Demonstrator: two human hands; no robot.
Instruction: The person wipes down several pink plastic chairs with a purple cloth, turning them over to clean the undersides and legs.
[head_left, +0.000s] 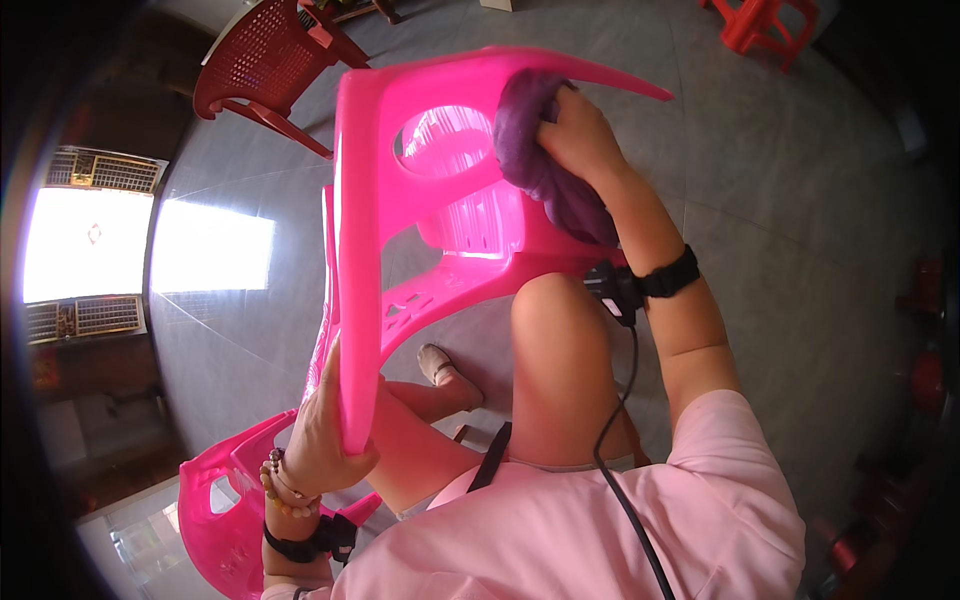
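Note:
A glossy pink plastic chair (442, 71) lies tipped in front of my knees, its underside and an oval opening turned up toward me. My left hand (326, 427) grips the lower end of one of its legs (360, 300). Bunched in my right hand (581, 135) is a purple cloth (525, 135), pressed against the chair's right side near another leg (630, 79). The cloth hangs down past the wrist and hides part of the chair there.
A second pink plastic chair (214, 532) stands at lower left, close to my left forearm. A dark red chair (259, 60) with a perforated back is at upper left. Red plastic stools (757, 30) stand at upper right. A cable (622, 510) runs from the right wrist strap over my lap.

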